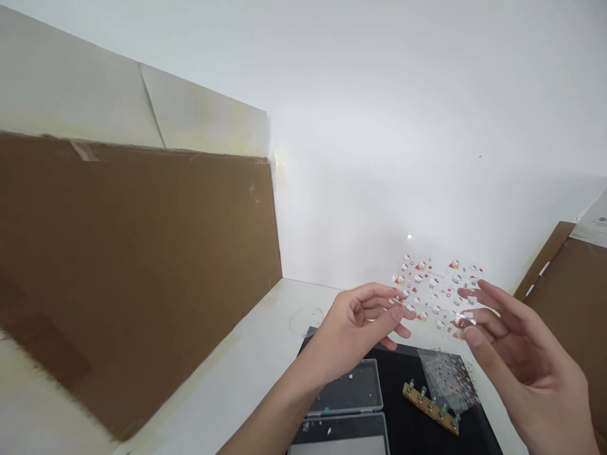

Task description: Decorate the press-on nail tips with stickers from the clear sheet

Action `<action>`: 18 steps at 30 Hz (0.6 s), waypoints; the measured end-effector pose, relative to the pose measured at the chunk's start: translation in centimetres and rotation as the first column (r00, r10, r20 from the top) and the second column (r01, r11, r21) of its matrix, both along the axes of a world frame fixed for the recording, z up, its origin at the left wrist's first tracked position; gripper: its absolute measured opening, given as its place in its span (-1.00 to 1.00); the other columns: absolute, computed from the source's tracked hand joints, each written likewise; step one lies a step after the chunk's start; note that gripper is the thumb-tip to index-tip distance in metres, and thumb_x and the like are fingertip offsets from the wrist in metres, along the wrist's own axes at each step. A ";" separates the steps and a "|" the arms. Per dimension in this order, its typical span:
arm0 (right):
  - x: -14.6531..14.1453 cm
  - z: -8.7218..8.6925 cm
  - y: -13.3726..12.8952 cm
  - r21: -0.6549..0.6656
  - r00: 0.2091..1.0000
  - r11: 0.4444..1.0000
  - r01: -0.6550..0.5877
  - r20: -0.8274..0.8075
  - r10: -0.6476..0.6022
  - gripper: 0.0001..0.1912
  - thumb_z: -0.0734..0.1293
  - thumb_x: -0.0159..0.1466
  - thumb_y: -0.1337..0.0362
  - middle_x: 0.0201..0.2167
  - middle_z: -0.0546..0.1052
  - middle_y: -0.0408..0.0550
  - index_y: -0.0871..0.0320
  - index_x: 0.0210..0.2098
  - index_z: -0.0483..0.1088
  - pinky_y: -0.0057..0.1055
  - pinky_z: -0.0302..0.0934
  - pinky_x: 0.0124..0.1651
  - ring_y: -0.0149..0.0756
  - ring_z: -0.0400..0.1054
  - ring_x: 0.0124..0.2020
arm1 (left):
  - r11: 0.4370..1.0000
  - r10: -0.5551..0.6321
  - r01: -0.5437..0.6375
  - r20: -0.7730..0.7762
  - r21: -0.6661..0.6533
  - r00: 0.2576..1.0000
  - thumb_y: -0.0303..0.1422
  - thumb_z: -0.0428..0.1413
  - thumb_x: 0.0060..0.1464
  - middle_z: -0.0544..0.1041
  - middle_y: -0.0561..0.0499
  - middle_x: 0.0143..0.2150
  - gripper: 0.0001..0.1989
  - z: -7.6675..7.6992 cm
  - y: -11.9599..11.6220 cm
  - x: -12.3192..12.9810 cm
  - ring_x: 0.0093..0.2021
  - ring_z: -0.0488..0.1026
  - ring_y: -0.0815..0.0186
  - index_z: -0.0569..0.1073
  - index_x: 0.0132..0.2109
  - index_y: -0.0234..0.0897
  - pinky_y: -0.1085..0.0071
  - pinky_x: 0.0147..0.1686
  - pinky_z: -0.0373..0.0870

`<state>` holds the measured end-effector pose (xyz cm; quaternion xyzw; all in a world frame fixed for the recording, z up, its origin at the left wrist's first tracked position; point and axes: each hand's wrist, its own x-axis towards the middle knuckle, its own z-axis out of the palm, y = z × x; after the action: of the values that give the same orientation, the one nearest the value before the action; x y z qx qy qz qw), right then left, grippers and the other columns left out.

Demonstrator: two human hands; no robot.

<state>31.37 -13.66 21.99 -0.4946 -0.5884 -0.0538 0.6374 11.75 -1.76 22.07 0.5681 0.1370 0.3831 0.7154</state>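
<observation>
A clear sticker sheet (432, 282), printed with small red-and-white cartoon cats, is held up in front of the white wall. My left hand (363, 322) pinches its lower left edge between thumb and fingers. At the lower right corner, my right hand (531, 363) grips the same sheet with its thumb and fingers. Below the hands, a second transparent sheet (448, 374) with many small coloured specks lies on the black mat (401, 373). Beside it sits a wooden strip (429, 409) bearing several small greenish upright pieces.
An open clear plastic case (348, 390) with tiny bits in it lies partly behind my left forearm. A round clear thing (306, 320) rests on the white tabletop (256, 360). Brown cardboard panels (142, 253) stand at the left and right, with a white wall (379, 126) behind.
</observation>
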 end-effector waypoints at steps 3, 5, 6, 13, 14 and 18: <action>0.0 -0.3 0.2 -0.001 1.000 1.000 -0.005 0.029 0.005 -0.47 0.52 0.41 0.24 0.00 0.71 -0.08 -0.11 0.35 0.52 -0.51 0.62 -0.04 -0.34 0.67 -0.18 | 0.999 0.036 -0.036 0.008 0.012 0.999 0.02 0.52 0.10 0.72 0.00 -0.19 -0.51 0.1 0.0 0.0 -0.29 0.67 0.41 0.63 -0.05 -0.25 0.61 -0.37 0.59; -0.3 -0.3 0.2 0.012 1.000 1.000 0.014 0.026 -0.014 -0.48 0.52 0.41 0.26 -0.07 0.72 -0.12 -0.09 0.34 0.53 -0.56 0.59 -0.01 -0.37 0.68 -0.20 | 0.999 0.049 -0.049 0.013 0.021 0.999 0.01 0.51 0.11 0.72 0.00 -0.20 -0.51 0.2 0.0 0.0 -0.29 0.67 0.40 0.64 -0.04 -0.25 0.61 -0.38 0.59; -0.4 -0.3 0.2 0.021 0.999 1.000 0.019 0.026 -0.019 -0.50 0.52 0.41 0.26 -0.09 0.72 -0.14 -0.09 0.32 0.54 -0.58 0.58 0.00 -0.39 0.68 -0.21 | 0.998 0.053 -0.054 0.015 0.024 0.998 0.01 0.51 0.12 0.72 0.00 -0.20 -0.52 0.2 -0.1 0.0 -0.30 0.67 0.39 0.64 -0.04 -0.25 0.61 -0.38 0.59; -0.1 -0.6 0.2 0.024 0.996 1.000 -0.006 0.085 0.004 -0.51 0.50 0.43 0.29 0.09 0.71 -0.11 -0.10 0.32 0.53 -0.54 0.53 0.15 -0.37 0.68 -0.02 | 0.997 0.077 -0.077 0.011 0.019 0.997 -0.05 0.49 0.16 0.72 -0.04 -0.18 -0.57 0.4 -0.3 0.0 -0.30 0.66 0.38 0.63 -0.05 -0.27 0.59 -0.39 0.58; 0.1 -0.8 0.2 0.020 0.995 1.000 -0.009 0.102 0.007 -0.48 0.50 0.43 0.30 0.09 0.71 -0.10 -0.10 0.35 0.50 -0.52 0.54 0.16 -0.36 0.68 -0.02 | 0.997 0.080 -0.080 0.016 0.019 0.997 -0.06 0.49 0.16 0.72 -0.04 -0.18 -0.57 0.4 -0.3 0.0 -0.31 0.65 0.38 0.63 -0.05 -0.27 0.59 -0.39 0.57; 0.4 -1.1 0.2 -0.002 0.991 1.000 0.009 0.130 -0.008 -0.47 0.50 0.45 0.29 -0.02 0.73 -0.13 -0.12 0.37 0.49 -0.50 0.55 0.15 -0.34 0.69 -0.02 | 0.997 0.068 -0.069 0.025 0.021 0.997 -0.07 0.48 0.19 0.71 -0.04 -0.18 -0.59 0.2 -0.3 0.0 -0.30 0.64 0.40 0.62 -0.05 -0.27 0.60 -0.38 0.56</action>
<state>31.77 -13.48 20.93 -0.4932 -0.6267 -0.0882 0.5968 11.72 -2.06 22.28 0.5662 0.1433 0.4158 0.6971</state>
